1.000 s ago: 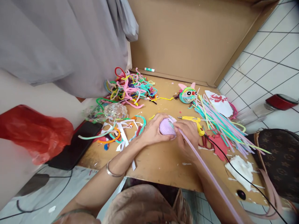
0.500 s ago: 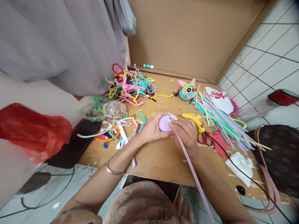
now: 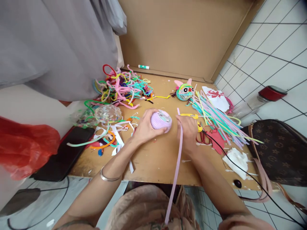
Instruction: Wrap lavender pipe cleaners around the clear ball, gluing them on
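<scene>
Left hand (image 3: pixel 144 127) is wrapped around a lilac-wound ball (image 3: pixel 161 120), holding it just above the middle of the board (image 3: pixel 155 163). Right hand (image 3: pixel 189 131) pinches a long lilac strip (image 3: pixel 177 159) near its top end, beside the ball; the strip's free end trails off the near edge. Step looks like winding: ball mostly covered, clear patch still showing on its right face. Next move calls for laying the strip end against that patch, keeping tension. Yellow glue gun (image 3: pixel 192 117) lies just behind the right hand; loose straws (image 3: pixel 216 119) toward the right edge.
</scene>
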Motion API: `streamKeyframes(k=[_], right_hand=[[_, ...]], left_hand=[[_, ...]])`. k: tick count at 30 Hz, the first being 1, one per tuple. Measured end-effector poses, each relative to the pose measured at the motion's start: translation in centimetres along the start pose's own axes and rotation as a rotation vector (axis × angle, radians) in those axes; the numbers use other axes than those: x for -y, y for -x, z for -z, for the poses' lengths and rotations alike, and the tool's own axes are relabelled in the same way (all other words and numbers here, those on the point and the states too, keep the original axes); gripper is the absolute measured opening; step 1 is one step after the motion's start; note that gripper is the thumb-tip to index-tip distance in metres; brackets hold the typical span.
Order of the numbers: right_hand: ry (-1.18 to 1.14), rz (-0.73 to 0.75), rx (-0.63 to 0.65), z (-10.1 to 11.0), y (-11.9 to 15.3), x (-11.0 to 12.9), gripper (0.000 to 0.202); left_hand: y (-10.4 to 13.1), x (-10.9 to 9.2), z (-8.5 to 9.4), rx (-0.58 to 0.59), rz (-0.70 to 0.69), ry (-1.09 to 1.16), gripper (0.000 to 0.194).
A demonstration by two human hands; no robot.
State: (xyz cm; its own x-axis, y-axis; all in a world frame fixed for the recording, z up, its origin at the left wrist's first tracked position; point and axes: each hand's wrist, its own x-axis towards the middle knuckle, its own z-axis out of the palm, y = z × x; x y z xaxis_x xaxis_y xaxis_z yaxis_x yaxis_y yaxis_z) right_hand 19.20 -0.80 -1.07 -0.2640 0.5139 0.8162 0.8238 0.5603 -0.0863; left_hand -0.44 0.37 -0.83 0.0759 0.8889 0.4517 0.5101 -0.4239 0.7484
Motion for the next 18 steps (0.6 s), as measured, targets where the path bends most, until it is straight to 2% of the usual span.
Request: streamKeyframes(k=[4, 6, 8, 10, 12, 15, 18], right_hand=[[0.074, -0.001, 0.339, -0.7, 0.1, -0.9, 0.047], [0.118, -0.036, 0.407, -0.6, -0.2, -1.4, 0.057], [0.226, -0.18, 0.372, -0.2, -0.6, -2.2, 0.053], [0.383, -0.386, 0.333, 0.1, -0.9, -3.3, 0.039], [0.505, -0.522, 0.379, 0.3, -0.9, -4.4, 0.04], [0.553, -0.589, 0.524, -0.1, -0.5, -5.7, 0.05], [0.538, -0.644, 0.562, -0.6, -0.1, -6.2, 0.053]], left_hand=[[-0.6, 0.5, 0.7, -0.207, 0.08, -0.007, 0.064], [-0.7, 0.6, 0.9, -0.235, 0.086, -0.016, 0.063], [-0.6, 0.5, 0.7, -0.201, 0.059, -0.04, 0.063], [-0.4, 0.4, 0.5, -0.147, 0.01, -0.073, 0.063], [-0.2, 0.3, 0.2, -0.106, -0.037, -0.103, 0.062], [0.0, 0.0, -0.1, -0.07, -0.078, -0.12, 0.06], [0.0, 0.0, -0.2, -0.049, -0.103, -0.116, 0.06]])
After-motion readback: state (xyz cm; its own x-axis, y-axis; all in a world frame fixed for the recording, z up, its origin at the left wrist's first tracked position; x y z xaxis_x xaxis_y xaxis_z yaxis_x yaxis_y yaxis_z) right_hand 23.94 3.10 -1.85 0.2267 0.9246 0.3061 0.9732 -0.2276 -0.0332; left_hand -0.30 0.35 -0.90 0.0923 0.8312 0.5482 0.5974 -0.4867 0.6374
